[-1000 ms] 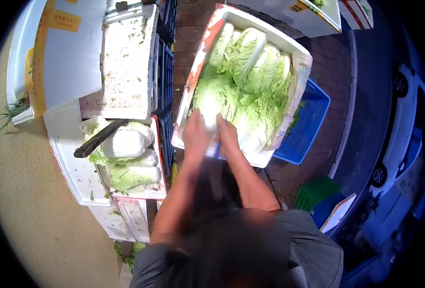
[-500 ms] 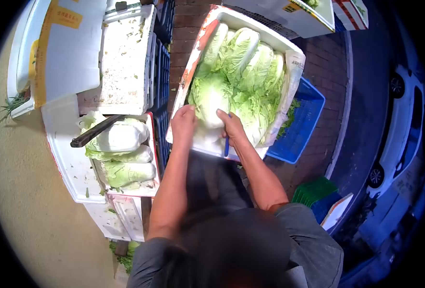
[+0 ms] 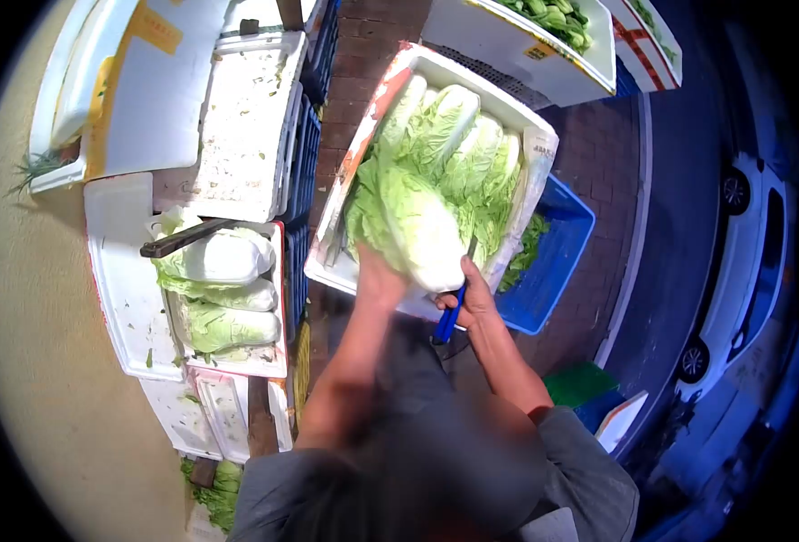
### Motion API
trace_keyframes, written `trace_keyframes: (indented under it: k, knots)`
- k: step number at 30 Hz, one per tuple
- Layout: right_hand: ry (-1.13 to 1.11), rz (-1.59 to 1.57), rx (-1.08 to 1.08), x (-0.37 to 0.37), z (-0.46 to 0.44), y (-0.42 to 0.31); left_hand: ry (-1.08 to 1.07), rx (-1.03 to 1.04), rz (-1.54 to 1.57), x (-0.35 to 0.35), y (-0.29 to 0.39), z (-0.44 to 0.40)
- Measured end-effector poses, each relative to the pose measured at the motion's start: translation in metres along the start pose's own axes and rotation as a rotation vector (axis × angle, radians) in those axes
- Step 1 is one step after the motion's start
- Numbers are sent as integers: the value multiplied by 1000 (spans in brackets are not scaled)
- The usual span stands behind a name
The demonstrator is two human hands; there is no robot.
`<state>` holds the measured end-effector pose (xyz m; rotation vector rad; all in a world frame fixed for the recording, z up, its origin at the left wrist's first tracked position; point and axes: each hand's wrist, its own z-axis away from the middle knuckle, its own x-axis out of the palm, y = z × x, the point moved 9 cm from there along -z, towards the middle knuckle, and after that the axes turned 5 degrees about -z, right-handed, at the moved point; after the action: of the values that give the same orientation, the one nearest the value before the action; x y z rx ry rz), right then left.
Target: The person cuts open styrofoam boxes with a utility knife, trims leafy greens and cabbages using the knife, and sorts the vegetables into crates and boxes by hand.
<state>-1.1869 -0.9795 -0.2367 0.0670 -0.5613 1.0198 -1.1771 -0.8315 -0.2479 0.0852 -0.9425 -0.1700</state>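
A white foam box [image 3: 544, 149] with an orange-red edge holds several green cabbages [image 3: 449, 117]. Above its near end, one pale cabbage [image 3: 422, 230] lies tilted, its white base toward me. My left hand [image 3: 380, 275] supports this cabbage from the left and below, its fingers partly hidden beneath the leaves. In my right hand [image 3: 472, 294] is a blue-handled knife [image 3: 449, 316], with its dark blade pointing up beside the cabbage. The right thumb is next to the white base.
Left of the box, a foam tray [image 3: 279, 348] holds more cabbages under a dark bar [image 3: 187, 238]. A blue crate [image 3: 553, 262] with greens stands at the right. Boxes of leafy greens [image 3: 557, 23] are at the top right. A white car [image 3: 747, 262] stands beyond the kerb.
The near cabbage has been lifted and tilted, its base now to the lower right. My left hand has moved under it. The right hand has shifted right and down with the knife.
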Motion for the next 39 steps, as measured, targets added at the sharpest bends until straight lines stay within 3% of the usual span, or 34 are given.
trace_keyframes:
  k: [2,3,5,7,11,15,18,22,27,39]
  knots:
    - [-106,-34,23,5,7,-9,-83,-98,119,-5,-16,8]
    - [-141,-54,37,4,10,-13,-138,31,-452,-3,-12,3]
    - [-196,-72,63,7,18,-17,-111,60,-666,-1,-23,-4]
    - [-234,-73,69,14,32,-24,3,-147,45,14,-51,-6]
    - [-166,-24,65,-1,41,-27,-92,-155,-10,15,-64,-29]
    - [-148,-55,87,5,46,-32,-54,-85,-42,47,-61,-34]
    - [-113,116,4,10,54,-48,-95,-81,-105,74,-58,-33]
    - [53,517,-466,-5,74,-101,72,-98,-23,90,-49,-27]
    - [36,1254,-1113,31,126,-117,162,-64,-18,81,-52,-37]
    - [-18,1613,-1135,63,145,-123,192,-163,-66,82,-75,-31]
